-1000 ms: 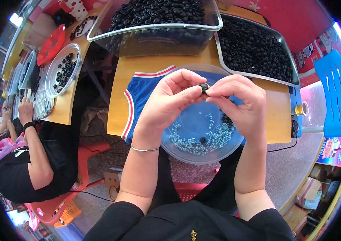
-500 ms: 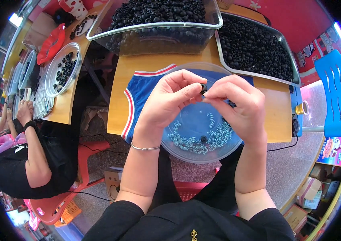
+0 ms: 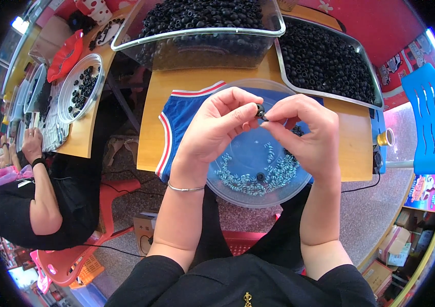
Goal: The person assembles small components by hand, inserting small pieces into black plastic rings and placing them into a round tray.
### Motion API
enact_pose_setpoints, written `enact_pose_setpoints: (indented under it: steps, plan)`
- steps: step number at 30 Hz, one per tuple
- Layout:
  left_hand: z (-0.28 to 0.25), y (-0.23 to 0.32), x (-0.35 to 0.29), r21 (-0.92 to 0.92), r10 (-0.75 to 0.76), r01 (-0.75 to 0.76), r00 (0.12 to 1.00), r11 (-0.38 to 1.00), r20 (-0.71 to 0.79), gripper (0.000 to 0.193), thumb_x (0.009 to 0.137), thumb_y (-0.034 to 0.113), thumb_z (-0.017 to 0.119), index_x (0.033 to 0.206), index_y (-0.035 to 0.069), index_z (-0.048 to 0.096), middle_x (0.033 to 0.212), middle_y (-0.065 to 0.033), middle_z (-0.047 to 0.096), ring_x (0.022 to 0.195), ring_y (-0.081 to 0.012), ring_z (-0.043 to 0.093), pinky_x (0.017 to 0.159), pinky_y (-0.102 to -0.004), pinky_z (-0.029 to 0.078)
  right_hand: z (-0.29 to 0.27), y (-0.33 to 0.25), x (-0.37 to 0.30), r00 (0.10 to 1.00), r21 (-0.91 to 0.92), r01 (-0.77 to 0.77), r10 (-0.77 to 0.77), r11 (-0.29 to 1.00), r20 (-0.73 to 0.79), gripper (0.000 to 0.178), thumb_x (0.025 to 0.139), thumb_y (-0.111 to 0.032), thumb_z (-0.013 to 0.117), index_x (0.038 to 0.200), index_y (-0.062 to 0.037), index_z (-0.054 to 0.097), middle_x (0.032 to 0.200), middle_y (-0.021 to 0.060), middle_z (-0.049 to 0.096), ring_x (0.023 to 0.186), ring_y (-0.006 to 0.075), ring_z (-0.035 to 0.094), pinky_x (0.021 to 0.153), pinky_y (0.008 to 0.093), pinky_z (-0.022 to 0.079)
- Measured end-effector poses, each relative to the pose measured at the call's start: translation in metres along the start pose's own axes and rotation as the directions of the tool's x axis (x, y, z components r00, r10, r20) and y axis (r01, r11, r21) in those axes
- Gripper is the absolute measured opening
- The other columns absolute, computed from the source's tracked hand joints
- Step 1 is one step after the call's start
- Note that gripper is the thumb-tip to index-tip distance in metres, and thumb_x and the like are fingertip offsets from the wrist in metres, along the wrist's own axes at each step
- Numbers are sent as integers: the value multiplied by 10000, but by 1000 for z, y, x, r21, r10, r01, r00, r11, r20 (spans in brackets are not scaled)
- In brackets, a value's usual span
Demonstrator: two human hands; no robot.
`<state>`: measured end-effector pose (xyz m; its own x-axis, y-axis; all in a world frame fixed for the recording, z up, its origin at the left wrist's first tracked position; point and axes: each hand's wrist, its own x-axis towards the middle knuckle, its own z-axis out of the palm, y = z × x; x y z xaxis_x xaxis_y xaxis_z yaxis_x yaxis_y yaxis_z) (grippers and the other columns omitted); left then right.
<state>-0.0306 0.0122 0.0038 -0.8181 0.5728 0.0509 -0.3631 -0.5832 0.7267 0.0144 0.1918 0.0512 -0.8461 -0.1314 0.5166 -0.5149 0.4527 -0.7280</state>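
Note:
Between thumb and fingers my left hand (image 3: 223, 122) pinches a small round black plastic part (image 3: 260, 109). Thumb and forefinger of my right hand (image 3: 307, 125) are closed against that part's right side, at a small dark piece whose kind I cannot make out. Both hands are above a round clear plastic tray (image 3: 238, 201). Small metal springs (image 3: 263, 183) lie scattered over its near half. One black part (image 3: 260, 176) sits among them, and more black parts (image 3: 297, 131) show partly behind my right hand.
Beyond my hands stand a clear bin (image 3: 202, 51) and a metal tray (image 3: 325, 98), both heaped with black parts. A blue cloth with striped trim (image 3: 179, 115) lies under the round tray. To the left, a co-worker (image 3: 38, 204) sits at another table by a round tray (image 3: 64, 105).
My right fingers have shifted slightly, and the black part between my hands is turned a little. The co-worker's arm has moved slightly.

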Motion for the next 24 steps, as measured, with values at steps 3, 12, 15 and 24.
enact_pose_setpoints:
  steps: [3, 12, 15, 24]
  plan:
    - [-1, -3, 1, -16, -4, 4, 1000, 1000, -25, 192, 913, 122, 679, 1073, 21, 646, 912, -32, 659, 816, -86, 630, 745, -215, 522, -1, 1, 0, 1000, -5, 6, -6, 1000, -3, 151, 706, 25, 763, 810, -19, 663, 803, 68, 668, 703, 164, 652, 578, 259, 519]
    - [-1, -2, 0, -25, -6, 5, 1000, 1000, -13, 183, 906, 109, 683, 1064, 22, 648, 907, -32, 659, 810, -83, 625, 733, -214, 515, 1, 2, 1, 1000, -5, 25, -25, 1000, -9, 128, 724, 19, 753, 808, -15, 663, 811, 69, 667, 704, 159, 649, 587, 260, 517]
    - [0, -3, 0, -21, 3, -3, 1000, 1000, -17, 178, 899, 103, 689, 1054, 22, 652, 899, -31, 660, 800, -84, 622, 724, -212, 511, 1, 2, 0, 1000, -14, 17, -17, 1000, 1, 123, 729, 17, 752, 807, -15, 663, 809, 70, 666, 703, 160, 649, 588, 261, 517]
    - [1, 2, -1, 31, 6, -6, 1000, 1000, -5, 177, 881, 84, 703, 1037, 14, 657, 911, -34, 663, 801, -84, 618, 733, -217, 512, 2, -4, 1, 980, 69, -189, 185, 979, 70, 256, 713, 28, 738, 953, -44, 690, 784, 68, 647, 666, 160, 625, 577, 266, 493]
